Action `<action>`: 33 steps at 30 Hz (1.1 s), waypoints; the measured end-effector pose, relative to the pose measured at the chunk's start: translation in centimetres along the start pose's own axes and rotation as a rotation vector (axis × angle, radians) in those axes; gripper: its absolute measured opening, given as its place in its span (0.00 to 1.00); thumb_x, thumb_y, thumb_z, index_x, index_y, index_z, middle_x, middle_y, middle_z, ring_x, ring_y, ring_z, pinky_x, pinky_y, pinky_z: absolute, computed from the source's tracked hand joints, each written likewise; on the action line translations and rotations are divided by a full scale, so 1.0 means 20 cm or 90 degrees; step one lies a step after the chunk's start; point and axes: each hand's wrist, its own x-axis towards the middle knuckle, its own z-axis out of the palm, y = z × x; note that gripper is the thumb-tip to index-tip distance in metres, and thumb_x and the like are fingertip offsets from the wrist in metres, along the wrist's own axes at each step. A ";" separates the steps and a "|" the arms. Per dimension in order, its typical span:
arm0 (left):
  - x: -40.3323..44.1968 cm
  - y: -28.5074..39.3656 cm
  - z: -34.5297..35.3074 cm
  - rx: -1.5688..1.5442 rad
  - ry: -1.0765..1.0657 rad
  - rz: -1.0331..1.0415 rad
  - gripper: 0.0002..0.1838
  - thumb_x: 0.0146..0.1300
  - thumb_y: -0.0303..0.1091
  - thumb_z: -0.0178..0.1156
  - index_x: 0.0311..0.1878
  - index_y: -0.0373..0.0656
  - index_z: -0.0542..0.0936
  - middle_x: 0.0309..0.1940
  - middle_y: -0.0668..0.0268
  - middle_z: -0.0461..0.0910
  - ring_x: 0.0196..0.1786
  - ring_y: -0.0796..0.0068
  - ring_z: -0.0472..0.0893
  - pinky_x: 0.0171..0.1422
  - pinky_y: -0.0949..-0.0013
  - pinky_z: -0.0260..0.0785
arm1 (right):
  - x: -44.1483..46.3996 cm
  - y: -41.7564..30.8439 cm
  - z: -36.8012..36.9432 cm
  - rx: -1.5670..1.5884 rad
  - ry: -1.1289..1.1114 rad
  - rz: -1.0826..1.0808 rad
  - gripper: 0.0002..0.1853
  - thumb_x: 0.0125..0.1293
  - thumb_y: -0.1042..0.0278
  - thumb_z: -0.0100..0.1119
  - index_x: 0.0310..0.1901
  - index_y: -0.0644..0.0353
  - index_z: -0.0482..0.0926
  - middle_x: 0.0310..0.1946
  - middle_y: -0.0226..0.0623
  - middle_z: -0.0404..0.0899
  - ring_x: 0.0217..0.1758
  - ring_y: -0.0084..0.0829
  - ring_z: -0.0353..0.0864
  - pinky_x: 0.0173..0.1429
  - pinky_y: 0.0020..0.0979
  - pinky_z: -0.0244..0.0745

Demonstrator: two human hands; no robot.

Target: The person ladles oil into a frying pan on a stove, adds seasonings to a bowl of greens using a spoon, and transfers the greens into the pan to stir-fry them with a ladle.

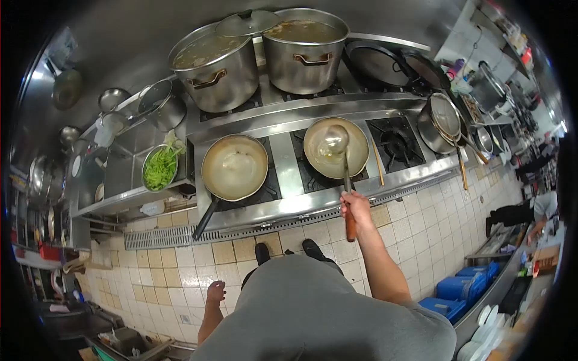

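Over the right-hand pan (359, 151), ladle (346, 170)'s gripped by right hand (356, 206), best tilted gently; nothing's held by loose left hand (215, 292).

Kitchen with cream-and-tan square-tiled floor (415, 240) and dull grey metal wall (150, 36).
The wall rises at eleven o'clock; a long grey slotted drain grate (159, 239) lies at eight, a stainless-steel counter (129, 197) stands at nine, blue boxy bins (454, 287) at four, a bright white light (564, 126) at three.

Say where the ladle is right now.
In the head view, right of centre, the ladle is in the right hand, its bowl in or just above the right-hand pan, left of the thin stick.
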 end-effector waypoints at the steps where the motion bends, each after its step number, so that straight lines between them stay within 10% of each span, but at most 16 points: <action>1: 0.05 0.04 -0.06 0.007 -0.009 0.009 0.19 0.67 0.44 0.63 0.58 0.50 0.79 0.39 0.66 0.81 0.36 0.66 0.83 0.35 0.56 0.76 | 0.04 0.06 0.05 -0.069 0.087 -0.102 0.05 0.68 0.71 0.59 0.34 0.58 0.74 0.19 0.28 0.71 0.16 0.22 0.68 0.18 0.27 0.61; 8: 0.25 0.15 -0.33 0.095 -0.063 -0.078 0.17 0.68 0.43 0.60 0.56 0.47 0.79 0.40 0.66 0.79 0.41 0.64 0.82 0.42 0.50 0.79 | -0.11 0.05 0.17 0.217 -0.020 0.115 0.03 0.67 0.72 0.57 0.35 0.60 0.74 0.20 0.29 0.72 0.17 0.23 0.70 0.18 0.27 0.62; 15: 0.28 0.11 -0.33 0.153 -0.103 -0.081 0.20 0.68 0.46 0.59 0.60 0.48 0.78 0.45 0.65 0.80 0.42 0.65 0.83 0.43 0.53 0.79 | -0.16 0.25 0.29 -0.048 0.188 -0.128 0.04 0.68 0.72 0.58 0.36 0.61 0.75 0.20 0.29 0.73 0.17 0.23 0.71 0.19 0.27 0.64; 19: 0.13 0.25 -0.17 0.244 -0.157 -0.032 0.20 0.68 0.46 0.60 0.57 0.45 0.79 0.48 0.63 0.81 0.44 0.68 0.83 0.44 0.55 0.80 | -0.27 0.10 0.24 0.177 0.026 0.083 0.07 0.71 0.68 0.58 0.34 0.58 0.73 0.17 0.28 0.69 0.15 0.23 0.70 0.17 0.26 0.65; 23: 0.37 0.33 0.06 0.668 -0.190 0.381 0.18 0.71 0.41 0.55 0.51 0.37 0.83 0.51 0.49 0.84 0.51 0.60 0.85 0.55 0.57 0.78 | 0.02 0.03 0.13 -0.064 0.058 -0.097 0.05 0.70 0.71 0.58 0.38 0.63 0.76 0.20 0.29 0.72 0.18 0.21 0.71 0.20 0.27 0.65; 25: 0.12 0.62 0.29 0.470 -0.027 0.483 0.17 0.72 0.40 0.54 0.51 0.37 0.84 0.51 0.48 0.84 0.57 0.54 0.83 0.61 0.60 0.75 | 0.05 0.01 0.03 -0.143 0.102 -0.175 0.06 0.68 0.72 0.58 0.42 0.66 0.77 0.21 0.29 0.73 0.18 0.22 0.72 0.21 0.27 0.65; 29: -0.38 1.29 0.99 0.164 -0.124 0.592 0.18 0.72 0.37 0.59 0.59 0.40 0.81 0.53 0.55 0.85 0.57 0.65 0.83 0.62 0.68 0.72 | -0.17 -0.21 -0.29 -0.218 0.051 -0.161 0.05 0.67 0.74 0.57 0.41 0.65 0.77 0.24 0.29 0.75 0.19 0.22 0.73 0.24 0.26 0.67; 33: -0.52 1.67 1.89 -0.158 -0.491 0.167 0.33 0.75 0.49 0.58 0.75 0.40 0.64 0.66 0.55 0.74 0.67 0.59 0.75 0.67 0.56 0.71 | -0.20 -0.35 -0.52 -0.255 -0.032 -0.098 0.14 0.67 0.74 0.58 0.53 0.67 0.78 0.24 0.27 0.74 0.19 0.19 0.72 0.24 0.25 0.67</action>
